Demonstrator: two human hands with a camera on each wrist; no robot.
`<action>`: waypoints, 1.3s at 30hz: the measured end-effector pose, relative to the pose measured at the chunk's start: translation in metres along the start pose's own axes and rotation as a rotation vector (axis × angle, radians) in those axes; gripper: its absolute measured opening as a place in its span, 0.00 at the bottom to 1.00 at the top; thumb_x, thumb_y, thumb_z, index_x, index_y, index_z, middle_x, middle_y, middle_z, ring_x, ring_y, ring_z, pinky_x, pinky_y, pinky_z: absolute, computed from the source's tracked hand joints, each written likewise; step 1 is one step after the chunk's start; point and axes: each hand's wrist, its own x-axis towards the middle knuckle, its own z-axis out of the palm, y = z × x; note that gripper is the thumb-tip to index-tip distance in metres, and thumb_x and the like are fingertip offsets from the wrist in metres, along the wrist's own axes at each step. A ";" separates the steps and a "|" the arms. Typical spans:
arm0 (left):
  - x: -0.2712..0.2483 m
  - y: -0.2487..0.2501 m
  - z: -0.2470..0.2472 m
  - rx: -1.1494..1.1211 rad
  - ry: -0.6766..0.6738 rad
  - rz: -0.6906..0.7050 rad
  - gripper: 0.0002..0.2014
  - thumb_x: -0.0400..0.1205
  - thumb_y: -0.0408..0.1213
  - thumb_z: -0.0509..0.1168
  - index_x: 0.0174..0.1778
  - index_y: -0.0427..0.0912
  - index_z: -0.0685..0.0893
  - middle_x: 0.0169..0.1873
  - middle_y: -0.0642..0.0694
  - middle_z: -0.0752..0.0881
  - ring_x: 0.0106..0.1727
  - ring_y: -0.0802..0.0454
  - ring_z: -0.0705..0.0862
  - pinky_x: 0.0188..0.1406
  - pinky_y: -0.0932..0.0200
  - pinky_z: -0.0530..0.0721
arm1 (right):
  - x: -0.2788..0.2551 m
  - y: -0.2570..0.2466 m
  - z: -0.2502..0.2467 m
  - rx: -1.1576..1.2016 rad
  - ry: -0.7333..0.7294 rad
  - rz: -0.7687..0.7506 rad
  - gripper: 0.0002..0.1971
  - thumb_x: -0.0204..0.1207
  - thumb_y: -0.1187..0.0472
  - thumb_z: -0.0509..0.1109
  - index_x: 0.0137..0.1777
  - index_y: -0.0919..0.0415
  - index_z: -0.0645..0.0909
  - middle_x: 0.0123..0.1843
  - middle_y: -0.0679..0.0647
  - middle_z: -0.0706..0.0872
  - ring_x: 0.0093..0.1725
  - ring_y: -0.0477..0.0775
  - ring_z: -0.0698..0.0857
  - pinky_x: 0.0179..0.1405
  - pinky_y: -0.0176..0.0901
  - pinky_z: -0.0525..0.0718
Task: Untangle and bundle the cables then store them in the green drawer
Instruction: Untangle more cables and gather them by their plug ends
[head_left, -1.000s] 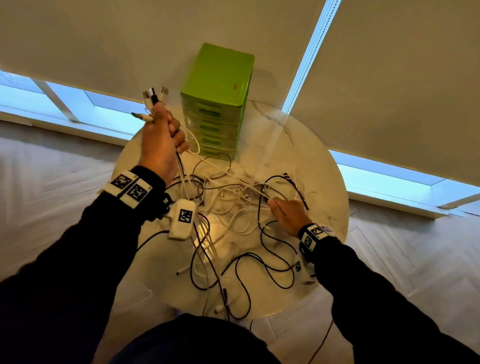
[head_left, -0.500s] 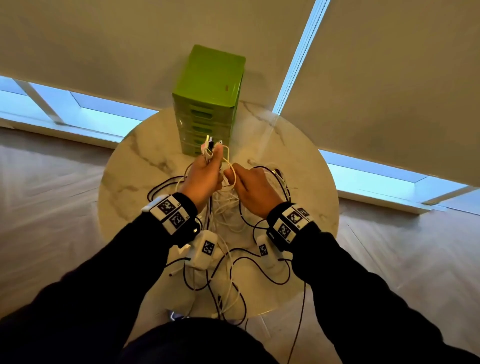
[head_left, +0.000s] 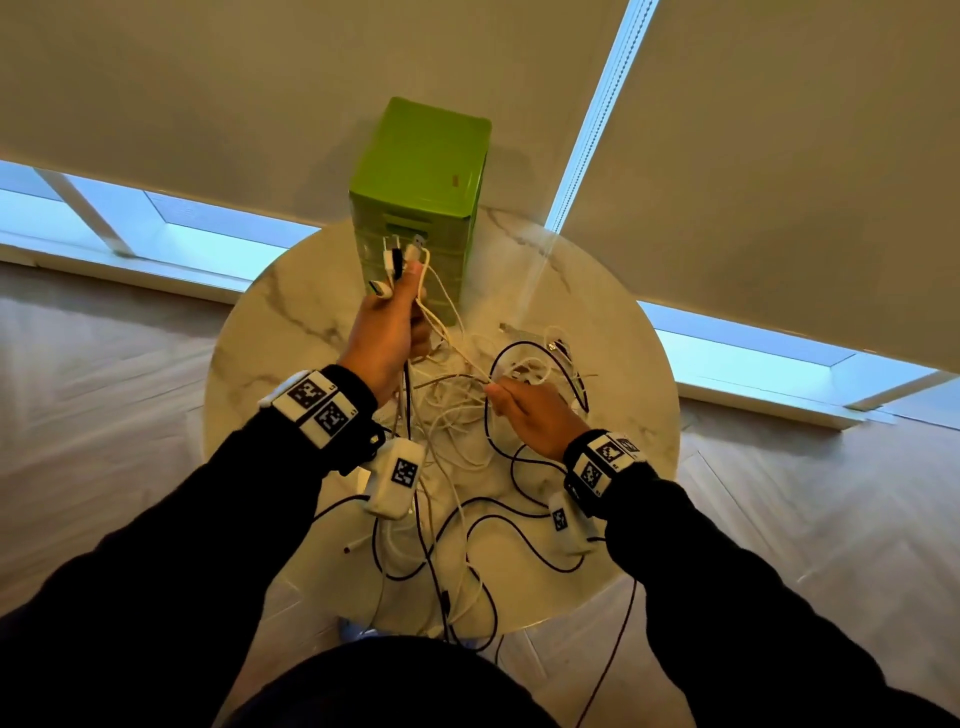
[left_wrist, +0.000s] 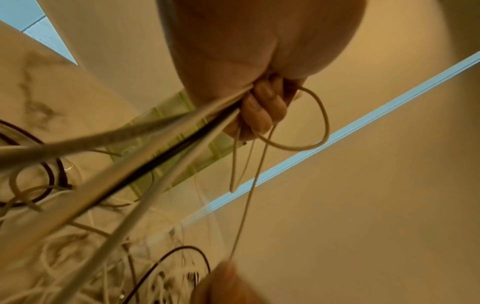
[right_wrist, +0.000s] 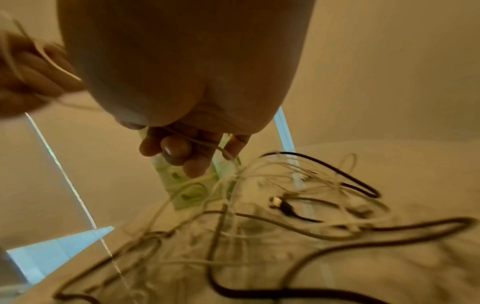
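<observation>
A tangle of white and black cables (head_left: 462, 415) lies over the round marble table (head_left: 291, 312). My left hand (head_left: 395, 317) is raised in front of the green drawer unit (head_left: 421, 171) and grips a bunch of cable ends (head_left: 397, 257), plugs sticking up above the fist. The wrist view shows its fingers (left_wrist: 262, 111) curled round several white and black strands. My right hand (head_left: 524, 410) is lower, over the tangle, pinching a thin white cable (right_wrist: 200, 142) that runs up toward the left hand.
The green drawer unit stands at the table's far edge with its drawers closed. Black cable loops (head_left: 519, 525) trail over the near edge toward the floor. A loose black plug (right_wrist: 283, 203) lies right of the tangle. Window blinds hang behind the table.
My left hand rose slightly with the bunch of plugs. My right hand drew away from it, down and to the right, pulling a thin white cable out along the table.
</observation>
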 end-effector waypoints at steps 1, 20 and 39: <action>0.002 0.004 -0.004 -0.012 0.030 0.002 0.19 0.90 0.52 0.60 0.34 0.49 0.74 0.25 0.51 0.63 0.22 0.57 0.60 0.23 0.62 0.58 | -0.004 0.011 0.003 -0.005 -0.014 0.040 0.17 0.91 0.48 0.53 0.43 0.52 0.75 0.37 0.49 0.83 0.39 0.53 0.81 0.48 0.51 0.77; -0.018 -0.024 0.010 0.326 -0.122 0.082 0.26 0.88 0.65 0.52 0.40 0.44 0.75 0.20 0.55 0.65 0.22 0.55 0.64 0.25 0.59 0.65 | 0.014 -0.080 -0.080 0.381 0.278 -0.114 0.14 0.91 0.50 0.56 0.56 0.54 0.82 0.33 0.59 0.81 0.33 0.51 0.82 0.43 0.43 0.82; -0.085 -0.092 0.136 0.250 -0.562 -0.174 0.24 0.86 0.62 0.59 0.34 0.47 0.72 0.23 0.49 0.67 0.24 0.53 0.66 0.27 0.56 0.71 | -0.175 0.008 -0.041 0.552 0.039 0.516 0.11 0.84 0.68 0.60 0.56 0.59 0.84 0.56 0.60 0.89 0.50 0.44 0.85 0.50 0.30 0.82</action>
